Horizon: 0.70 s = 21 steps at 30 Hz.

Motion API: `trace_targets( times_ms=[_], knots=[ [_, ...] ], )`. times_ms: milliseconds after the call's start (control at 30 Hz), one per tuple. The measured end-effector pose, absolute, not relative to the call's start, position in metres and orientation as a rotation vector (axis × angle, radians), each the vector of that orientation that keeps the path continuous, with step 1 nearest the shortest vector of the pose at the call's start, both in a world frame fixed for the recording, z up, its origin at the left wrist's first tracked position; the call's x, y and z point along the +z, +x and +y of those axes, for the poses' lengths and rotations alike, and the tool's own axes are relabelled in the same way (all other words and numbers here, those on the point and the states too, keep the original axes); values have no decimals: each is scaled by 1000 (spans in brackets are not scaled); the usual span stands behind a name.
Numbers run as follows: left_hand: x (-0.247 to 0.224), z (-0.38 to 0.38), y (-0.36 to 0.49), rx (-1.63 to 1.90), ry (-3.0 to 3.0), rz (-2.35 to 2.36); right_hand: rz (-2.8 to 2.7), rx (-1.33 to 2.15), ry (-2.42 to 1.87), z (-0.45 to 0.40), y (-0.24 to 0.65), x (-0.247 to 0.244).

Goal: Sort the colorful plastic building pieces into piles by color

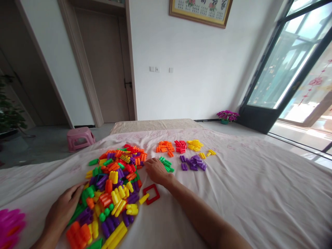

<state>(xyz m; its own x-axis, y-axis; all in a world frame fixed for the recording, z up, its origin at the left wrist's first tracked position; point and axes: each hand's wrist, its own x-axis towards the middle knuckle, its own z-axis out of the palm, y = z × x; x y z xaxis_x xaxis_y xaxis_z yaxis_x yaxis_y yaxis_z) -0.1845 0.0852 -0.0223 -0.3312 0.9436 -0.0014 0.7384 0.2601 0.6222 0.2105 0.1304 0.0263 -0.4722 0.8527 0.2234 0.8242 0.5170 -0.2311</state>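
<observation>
A large mixed pile of colourful plastic building blocks (114, 176) lies on the cloth in front of me. My left hand (64, 207) rests against the left side of this pile, its fingers stretched out beside green blocks (88, 194). At the pile's right edge is my right hand (157, 171), fingers bent and close together near a purple block. Whatever its fingertips hold is hidden. Just right of that hand sits a small green group (167, 164). Beyond are separate groups of orange blocks (164, 146), red blocks (181, 146), yellow blocks (195, 145) and purple blocks (196, 163).
A red square frame (151, 194) lies below my right wrist, with a yellow block (144, 198) touching it. Pink flower-shaped plastic (11, 226) is at the lower left. The wrinkled cloth (246, 180) covers the table. A pink stool (81, 138) stands on the floor.
</observation>
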Motion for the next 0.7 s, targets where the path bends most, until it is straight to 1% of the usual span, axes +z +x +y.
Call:
trace_targets(
  times_ms=[200, 367, 600, 700],
  knots=[
    [-31, 87, -189, 817, 1565, 2142, -2495, 49, -1589, 153, 188, 30],
    [-28, 86, -186, 800, 1577, 2151, -2406, 66, -1696, 159, 178, 26],
    [-26, 85, -185, 836, 1608, 2140, -2373, 121, -1669, 155, 180, 23],
    [-23, 84, -183, 822, 1594, 2162, -2319, 158, -1728, 158, 181, 21]
  ],
)
